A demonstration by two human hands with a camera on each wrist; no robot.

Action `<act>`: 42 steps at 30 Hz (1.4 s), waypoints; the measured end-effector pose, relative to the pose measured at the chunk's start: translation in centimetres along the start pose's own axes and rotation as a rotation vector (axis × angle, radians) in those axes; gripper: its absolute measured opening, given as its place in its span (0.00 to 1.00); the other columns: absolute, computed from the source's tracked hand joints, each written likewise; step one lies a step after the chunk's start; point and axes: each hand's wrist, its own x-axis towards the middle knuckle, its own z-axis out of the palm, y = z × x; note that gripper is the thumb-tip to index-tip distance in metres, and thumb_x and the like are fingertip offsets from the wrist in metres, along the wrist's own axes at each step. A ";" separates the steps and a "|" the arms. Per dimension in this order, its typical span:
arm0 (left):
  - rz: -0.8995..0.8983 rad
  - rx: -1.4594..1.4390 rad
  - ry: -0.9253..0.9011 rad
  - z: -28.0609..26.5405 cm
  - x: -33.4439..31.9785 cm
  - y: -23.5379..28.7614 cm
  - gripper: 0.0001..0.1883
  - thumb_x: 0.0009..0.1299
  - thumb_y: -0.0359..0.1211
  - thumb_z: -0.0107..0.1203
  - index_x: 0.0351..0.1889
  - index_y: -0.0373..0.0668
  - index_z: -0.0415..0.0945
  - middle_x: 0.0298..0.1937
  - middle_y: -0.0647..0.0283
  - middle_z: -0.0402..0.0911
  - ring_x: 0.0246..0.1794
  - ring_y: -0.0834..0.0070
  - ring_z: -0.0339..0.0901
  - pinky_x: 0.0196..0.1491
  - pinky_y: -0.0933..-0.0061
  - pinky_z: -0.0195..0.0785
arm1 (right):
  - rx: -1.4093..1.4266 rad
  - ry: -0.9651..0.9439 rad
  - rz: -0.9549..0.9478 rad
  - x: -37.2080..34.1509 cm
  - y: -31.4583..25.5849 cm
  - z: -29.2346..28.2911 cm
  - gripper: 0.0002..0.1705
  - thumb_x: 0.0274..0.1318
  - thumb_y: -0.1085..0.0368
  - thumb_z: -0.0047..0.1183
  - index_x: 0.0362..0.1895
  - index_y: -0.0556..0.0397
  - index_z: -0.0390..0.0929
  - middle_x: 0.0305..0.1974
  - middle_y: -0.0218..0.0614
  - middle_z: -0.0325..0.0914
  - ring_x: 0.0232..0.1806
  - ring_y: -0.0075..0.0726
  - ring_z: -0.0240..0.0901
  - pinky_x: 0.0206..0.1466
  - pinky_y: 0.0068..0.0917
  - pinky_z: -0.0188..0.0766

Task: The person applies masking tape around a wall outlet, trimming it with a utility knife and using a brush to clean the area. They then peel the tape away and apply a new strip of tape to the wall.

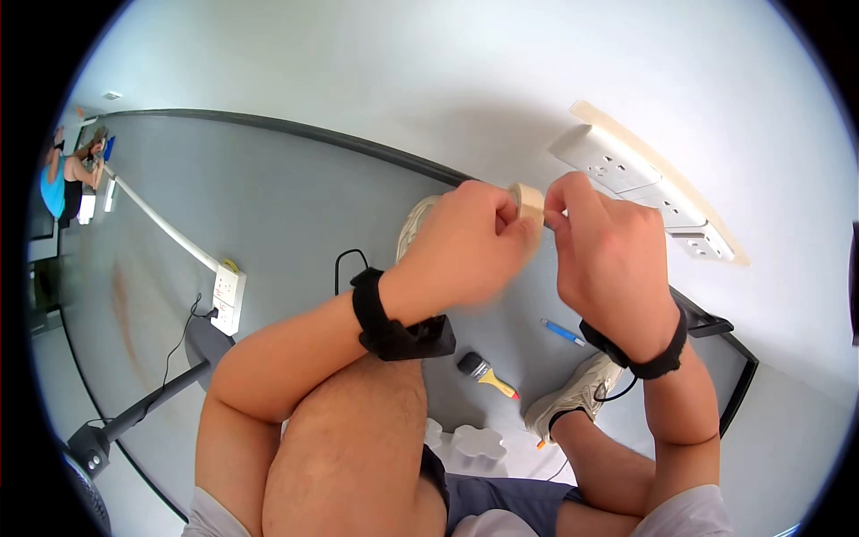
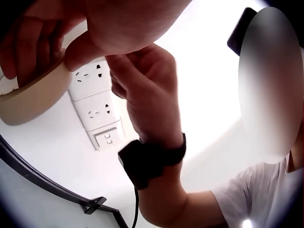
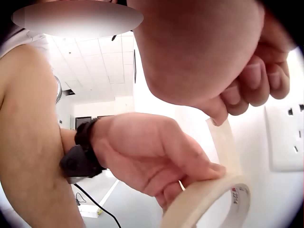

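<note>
My left hand [image 1: 470, 246] grips a roll of beige masking tape [image 1: 530, 199], with the fingers inside the ring and the thumb on its outer face, as the left wrist view shows. Thumb and fingers of my right hand [image 1: 617, 259] pinch the free end of the tape. Between the hands a short pulled-out strip [image 3: 225, 145] stretches in the right wrist view. Both hands are in front of a white wall socket panel [image 1: 658, 192]. Beige tape [image 1: 592, 115] lines the panel's upper edge on the wall.
On the grey floor lie a paintbrush [image 1: 488, 374] with a yellow handle and a slim blue tool [image 1: 563, 332]. A white power strip [image 1: 228, 298] with a cable is at the left. Dark skirting [image 1: 358, 143] follows the wall. Another person [image 1: 55, 188] is far left.
</note>
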 end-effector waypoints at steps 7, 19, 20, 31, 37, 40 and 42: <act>0.215 -0.127 0.216 -0.4 0.6 0.0 0.19 0.74 0.41 0.70 0.47 0.34 0.80 0.41 0.51 0.88 0.32 0.70 0.84 0.38 0.65 0.77 | 0.071 0.182 -0.020 0.9 -0.4 -1.4 0.08 0.61 0.76 0.65 0.39 0.53 0.78 0.22 0.37 0.77 0.20 0.46 0.73 0.25 0.37 0.67; 0.823 0.240 0.377 -2.4 2.2 2.4 0.10 0.67 0.23 0.70 0.44 0.41 0.85 0.41 0.64 0.86 0.34 0.72 0.78 0.41 0.71 0.74 | 0.008 0.197 -0.007 1.8 0.8 -1.3 0.06 0.64 0.75 0.66 0.41 0.53 0.81 0.22 0.36 0.78 0.20 0.40 0.74 0.25 0.34 0.67; 0.824 0.243 0.374 -2.3 2.3 2.4 0.10 0.67 0.23 0.70 0.44 0.41 0.85 0.41 0.64 0.86 0.34 0.72 0.78 0.41 0.71 0.74 | 0.043 0.228 0.001 1.7 0.9 -1.2 0.06 0.64 0.75 0.65 0.42 0.53 0.82 0.22 0.34 0.78 0.19 0.36 0.73 0.25 0.32 0.66; 0.826 0.325 0.419 -2.5 1.8 4.4 0.02 0.72 0.24 0.68 0.39 0.39 0.85 0.36 0.65 0.84 0.31 0.76 0.70 0.37 0.74 0.66 | 0.816 0.607 0.414 -2.4 -0.9 6.5 0.32 0.62 0.70 0.70 0.68 0.53 0.73 0.52 0.37 0.81 0.20 0.21 0.61 0.23 0.23 0.60; 0.840 0.428 0.385 -3.6 1.3 5.0 0.02 0.73 0.24 0.67 0.40 0.37 0.85 0.37 0.66 0.84 0.34 0.78 0.72 0.40 0.76 0.67 | 0.730 0.517 0.610 -3.0 -1.5 9.2 0.26 0.64 0.64 0.69 0.63 0.54 0.76 0.54 0.39 0.80 0.24 0.32 0.68 0.28 0.31 0.68; 0.869 0.438 0.370 -3.6 1.7 5.0 0.03 0.71 0.25 0.68 0.38 0.41 0.84 0.37 0.65 0.85 0.31 0.73 0.74 0.35 0.72 0.69 | 0.911 0.503 0.551 -3.4 -1.8 10.5 0.21 0.65 0.62 0.69 0.57 0.55 0.79 0.48 0.40 0.79 0.30 0.39 0.74 0.34 0.36 0.71; 0.871 0.477 0.365 -3.5 2.0 5.0 0.03 0.72 0.25 0.68 0.38 0.41 0.84 0.36 0.65 0.85 0.31 0.74 0.74 0.34 0.73 0.68 | 1.006 0.469 0.541 -3.8 -2.1 11.2 0.18 0.67 0.63 0.68 0.56 0.55 0.80 0.41 0.33 0.77 0.29 0.28 0.67 0.33 0.29 0.66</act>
